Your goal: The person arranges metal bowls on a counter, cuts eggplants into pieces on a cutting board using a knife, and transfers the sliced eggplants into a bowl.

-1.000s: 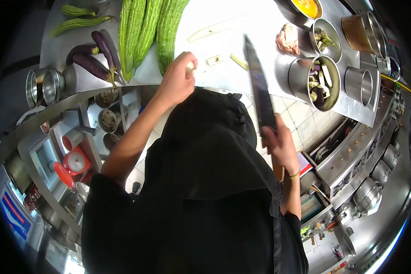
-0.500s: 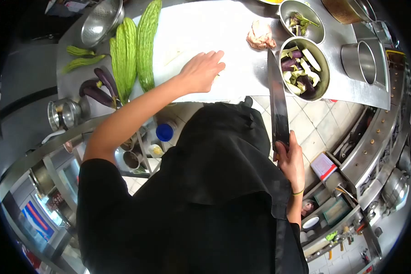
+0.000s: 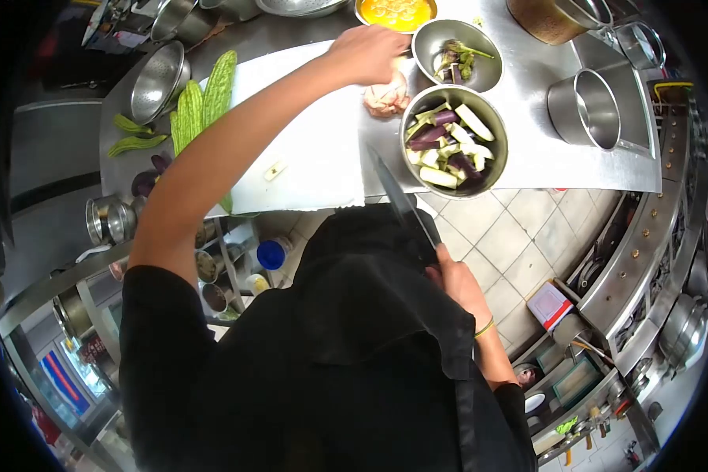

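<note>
My right hand [image 3: 458,282] grips a long kitchen knife [image 3: 401,200] by its handle, low in front of the apron, with the blade pointing up toward the counter. Reaching across the white cutting board [image 3: 307,134], my left hand [image 3: 370,55] has its fingers drawn together by the rim of a metal bowl of eggplant tops [image 3: 458,63]. What those fingers hold, if anything, is hidden. Just below them lies pale pink raw meat [image 3: 387,97]. Beside it stands a metal bowl of cut eggplant [image 3: 456,141]. A small pale scrap [image 3: 274,170] rests on the board.
Bitter melons [image 3: 219,85] and eggplants [image 3: 145,182] lie to the left, partly behind my left arm. A colander [image 3: 159,82] stands near them. At the back is a bowl of beaten egg [image 3: 396,12]; to the right, an open metal pot [image 3: 584,110].
My left hand has moved from the cutting board up and right to the bowl of eggplant tops. My right hand and the knife have swung left. The view has shifted too.
</note>
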`<state>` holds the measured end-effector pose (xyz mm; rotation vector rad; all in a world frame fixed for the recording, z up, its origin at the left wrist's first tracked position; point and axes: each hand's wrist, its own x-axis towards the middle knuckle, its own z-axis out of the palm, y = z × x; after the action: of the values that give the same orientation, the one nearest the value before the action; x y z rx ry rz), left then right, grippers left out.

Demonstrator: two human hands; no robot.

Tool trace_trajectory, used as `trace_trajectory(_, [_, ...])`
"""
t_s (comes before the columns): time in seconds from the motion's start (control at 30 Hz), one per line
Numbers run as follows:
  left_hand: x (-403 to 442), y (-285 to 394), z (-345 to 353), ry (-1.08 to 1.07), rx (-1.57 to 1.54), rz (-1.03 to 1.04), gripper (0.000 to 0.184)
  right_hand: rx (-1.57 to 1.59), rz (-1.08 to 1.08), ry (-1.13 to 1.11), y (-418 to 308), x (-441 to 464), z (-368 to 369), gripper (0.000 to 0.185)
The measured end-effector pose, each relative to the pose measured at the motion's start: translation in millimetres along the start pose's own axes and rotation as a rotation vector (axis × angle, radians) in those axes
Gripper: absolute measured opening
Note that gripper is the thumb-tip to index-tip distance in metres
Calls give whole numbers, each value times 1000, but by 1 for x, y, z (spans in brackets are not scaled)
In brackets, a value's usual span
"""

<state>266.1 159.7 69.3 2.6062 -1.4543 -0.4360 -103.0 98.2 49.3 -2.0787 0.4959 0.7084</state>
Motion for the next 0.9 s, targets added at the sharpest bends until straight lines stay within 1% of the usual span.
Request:
trace_trajectory(0.03, [18,6,4,134,-64,94,23,-5,0,3,1,2,-2,27])
trace_trajectory(0.07, [38,19,1,111,-76,80,27,-26,-84,32,4,4,-3,28])
trace_trajectory(0.1, [48,36,-7,64,-100,108,33,-44,-163,61,6,5,-4,30])
trace_trajectory(0.13, [55,53,-9,61,-107,116,33,-44,-153,64,5,5,-6,30])
trace_trajectory(0.2, [59,83,-9,-337,-104,157,38,-63,-137,41,4,7,-10,30])
trace_trajectory(0.27, [38,102,-2,-398,-123,260,51,-51,-133,44,6,8,-9,30])
trace_trajectory(0.3, [33,103,2,-439,-77,327,64,-43,-139,47,7,9,-9,30])
trace_trajectory(0.33, [31,96,2,-444,-78,322,64,-41,-140,41,7,11,-9,30])
trace_trajectory(0.4, [17,66,-3,7,-399,426,59,-34,-97,67,8,9,-5,30])
trace_trajectory(0.47, [-1,16,-24,7,-547,112,45,1,-102,75,17,9,0,30])
trace_trajectory(0.53, [-55,-46,-24,99,-538,116,34,43,-143,68,22,11,4,29])
trace_trajectory(0.6, [-132,-80,4,-68,-389,-347,30,76,-85,113,22,12,8,28])
trace_trajectory(0.67, [-208,-109,73,69,-311,-559,36,148,-24,70,19,14,8,27])
trace_trajectory(0.73, [-249,-102,116,119,-419,-682,37,173,-40,80,13,18,8,26])
trace_trajectory(0.77, [-254,-95,128,128,-424,-686,37,156,-61,79,11,21,6,26])
trace_trajectory(0.83, [-254,-79,146,273,-318,-644,32,123,-85,75,4,24,3,26])
trace_trajectory(0.87, [-252,-76,148,286,-325,-649,32,81,-90,63,-2,25,0,26])
trace_trajectory(0.9, [-248,-74,148,273,-288,-671,27,38,-94,56,-7,25,-3,27])
